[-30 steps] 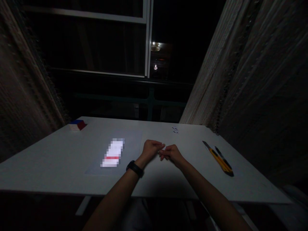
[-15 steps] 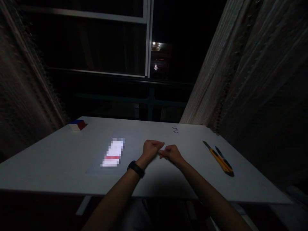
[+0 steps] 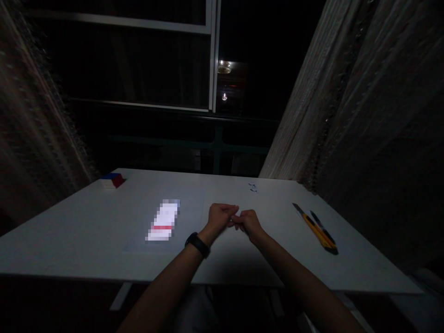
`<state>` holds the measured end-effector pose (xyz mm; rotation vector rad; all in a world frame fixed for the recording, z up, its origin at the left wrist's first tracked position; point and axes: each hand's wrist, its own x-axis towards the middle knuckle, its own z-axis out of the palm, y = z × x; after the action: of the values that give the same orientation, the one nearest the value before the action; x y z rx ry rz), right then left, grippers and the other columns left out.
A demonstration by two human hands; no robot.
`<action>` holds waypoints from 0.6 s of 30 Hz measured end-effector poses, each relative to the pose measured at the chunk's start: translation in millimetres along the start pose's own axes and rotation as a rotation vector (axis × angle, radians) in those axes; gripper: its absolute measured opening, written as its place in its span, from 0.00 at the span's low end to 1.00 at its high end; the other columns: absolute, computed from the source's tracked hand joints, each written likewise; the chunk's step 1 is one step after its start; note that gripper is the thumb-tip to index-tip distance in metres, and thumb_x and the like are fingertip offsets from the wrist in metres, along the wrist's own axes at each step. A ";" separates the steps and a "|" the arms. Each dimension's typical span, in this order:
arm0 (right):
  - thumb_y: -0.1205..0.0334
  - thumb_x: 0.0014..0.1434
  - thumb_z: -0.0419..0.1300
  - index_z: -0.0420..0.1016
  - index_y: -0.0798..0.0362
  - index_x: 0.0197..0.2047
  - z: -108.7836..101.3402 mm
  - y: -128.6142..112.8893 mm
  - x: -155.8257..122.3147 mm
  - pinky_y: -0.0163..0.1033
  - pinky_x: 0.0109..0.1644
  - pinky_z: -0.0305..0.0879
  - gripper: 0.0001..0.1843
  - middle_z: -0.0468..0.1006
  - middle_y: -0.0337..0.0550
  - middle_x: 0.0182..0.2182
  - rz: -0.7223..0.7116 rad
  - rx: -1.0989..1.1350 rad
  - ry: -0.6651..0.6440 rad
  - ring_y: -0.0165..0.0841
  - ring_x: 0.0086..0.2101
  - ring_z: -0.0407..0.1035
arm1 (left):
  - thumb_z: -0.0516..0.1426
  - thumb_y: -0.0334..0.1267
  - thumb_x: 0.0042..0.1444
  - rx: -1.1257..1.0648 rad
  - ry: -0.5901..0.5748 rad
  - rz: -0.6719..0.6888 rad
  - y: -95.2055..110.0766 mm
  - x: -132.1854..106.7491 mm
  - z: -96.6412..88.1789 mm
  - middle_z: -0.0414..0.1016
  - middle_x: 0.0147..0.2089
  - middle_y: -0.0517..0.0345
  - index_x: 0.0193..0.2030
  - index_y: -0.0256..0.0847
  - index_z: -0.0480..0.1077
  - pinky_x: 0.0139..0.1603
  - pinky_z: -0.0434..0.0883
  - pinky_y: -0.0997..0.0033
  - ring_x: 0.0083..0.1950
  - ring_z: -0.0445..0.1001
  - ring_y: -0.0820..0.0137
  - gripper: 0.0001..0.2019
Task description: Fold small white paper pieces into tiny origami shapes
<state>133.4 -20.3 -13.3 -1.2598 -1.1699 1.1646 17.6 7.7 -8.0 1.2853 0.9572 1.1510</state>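
Over the middle of the white table (image 3: 229, 266), my left hand (image 3: 222, 217) and my right hand (image 3: 250, 223) meet at the fingertips. Both are closed in a pinch, and whatever lies between the fingers is too small and dark to make out. A black wristband (image 3: 197, 244) circles my left wrist. Beyond my right hand, a few small dark-and-white pieces (image 3: 254, 188) lie near the far edge. To the left of my left hand, a lit phone (image 3: 163, 219), its screen blurred out, rests on a pale sheet (image 3: 138, 247).
On the right side lie a yellow utility knife (image 3: 317, 231) with its blade out and a dark pen (image 3: 322, 226) beside it. A blue, red and white cube (image 3: 112, 180) sits at the far left corner. Curtains (image 3: 298, 97) hang on both sides of a dark window.
My fingertips have come slightly closer together, with the right fingers overlapping the left ones more. Everything else on the table stays in place.
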 end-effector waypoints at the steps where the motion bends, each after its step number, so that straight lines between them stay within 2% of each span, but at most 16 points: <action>1: 0.54 0.36 0.66 0.61 0.54 0.07 0.3 0.5 0.5 0.32 0.15 0.42 0.21 0.70 0.44 0.10 0.008 0.020 0.005 0.24 0.11 0.55 | 0.63 0.46 0.38 0.025 -0.002 0.030 -0.7 0.2 0.0 0.72 0.18 0.55 0.27 0.31 0.76 0.21 0.64 0.73 0.20 0.68 0.71 0.16; 4: 0.54 0.35 0.66 0.60 0.54 0.08 0.0 1.4 2.4 0.32 0.14 0.41 0.21 0.72 0.47 0.11 0.021 0.040 0.012 0.23 0.10 0.53 | 0.62 0.47 0.39 0.082 0.000 0.107 -3.5 1.6 -0.2 0.74 0.20 0.54 0.26 0.32 0.76 0.24 0.65 0.73 0.22 0.70 0.71 0.16; 7: 0.54 0.35 0.67 0.60 0.54 0.08 -2.6 0.5 4.3 0.31 0.14 0.44 0.21 0.72 0.44 0.10 0.002 0.008 -0.024 0.24 0.11 0.56 | 0.61 0.49 0.41 0.088 -0.009 0.067 -6.9 3.8 -0.6 0.73 0.20 0.54 0.28 0.32 0.76 0.21 0.64 0.72 0.20 0.69 0.70 0.18; 10: 0.53 0.36 0.66 0.65 0.55 0.10 -6.2 0.8 6.1 0.31 0.15 0.48 0.19 0.71 0.41 0.10 -0.062 -0.092 -0.059 0.24 0.11 0.56 | 0.61 0.49 0.41 0.134 0.061 0.075 -9.1 6.1 -2.0 0.75 0.23 0.52 0.29 0.33 0.76 0.24 0.66 0.72 0.24 0.72 0.69 0.18; 13: 0.51 0.40 0.65 0.70 0.57 0.13 -8.2 3.5 7.2 0.31 0.16 0.50 0.18 0.71 0.40 0.12 -0.131 -0.177 -0.034 0.23 0.12 0.56 | 0.62 0.48 0.40 0.180 0.130 0.096 -8.2 7.0 -3.8 0.76 0.26 0.50 0.28 0.33 0.76 0.27 0.67 0.72 0.28 0.73 0.67 0.17; 15: 0.50 0.42 0.64 0.73 0.58 0.16 -8.6 4.7 7.5 0.31 0.16 0.50 0.18 0.73 0.43 0.13 -0.124 -0.133 -0.050 0.23 0.13 0.57 | 0.61 0.49 0.40 0.170 0.111 0.090 -5.5 6.1 -4.3 0.76 0.26 0.50 0.28 0.33 0.76 0.27 0.67 0.71 0.28 0.73 0.66 0.18; 18: 0.50 0.40 0.65 0.74 0.59 0.16 -9.6 4.0 7.3 0.31 0.15 0.50 0.18 0.75 0.47 0.15 -0.064 0.003 -0.075 0.24 0.12 0.58 | 0.58 0.52 0.44 0.185 0.021 0.135 1.4 2.2 -4.0 0.75 0.26 0.52 0.28 0.33 0.75 0.28 0.65 0.72 0.27 0.71 0.68 0.20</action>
<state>143.5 -13.6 -17.2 -1.1768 -1.2537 1.1742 14.0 10.5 -6.8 1.5081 1.0241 1.2023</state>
